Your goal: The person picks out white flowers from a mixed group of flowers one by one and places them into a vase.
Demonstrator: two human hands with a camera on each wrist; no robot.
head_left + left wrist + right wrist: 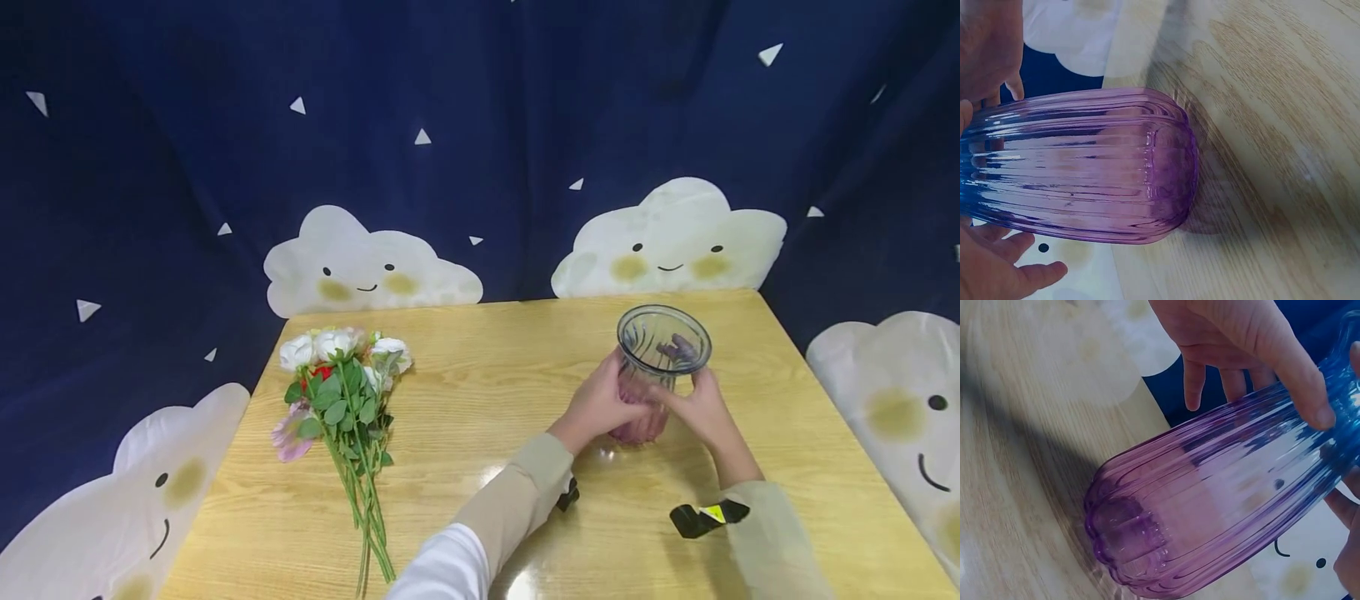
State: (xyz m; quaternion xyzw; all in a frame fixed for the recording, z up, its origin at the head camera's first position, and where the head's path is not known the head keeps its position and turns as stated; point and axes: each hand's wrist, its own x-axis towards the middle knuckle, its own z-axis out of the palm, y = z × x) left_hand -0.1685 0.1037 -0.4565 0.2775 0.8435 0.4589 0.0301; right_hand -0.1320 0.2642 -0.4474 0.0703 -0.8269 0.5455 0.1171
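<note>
Both hands hold a ribbed glass vase, mouth up.
The vase, bluish above and purple below, is toward two o'clock from the middle of the wooden table; the left hand grips it at its nine o'clock side, the right hand at four; artificial flowers lie well apart, at the vase's nine o'clock.

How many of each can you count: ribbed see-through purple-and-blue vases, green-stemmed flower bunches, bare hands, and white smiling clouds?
Ribbed see-through purple-and-blue vase: 1
Green-stemmed bunch of white, red and lilac flowers: 1
Left hand, right hand, both bare: 2
White smiling clouds: 4
Total: 8
</note>
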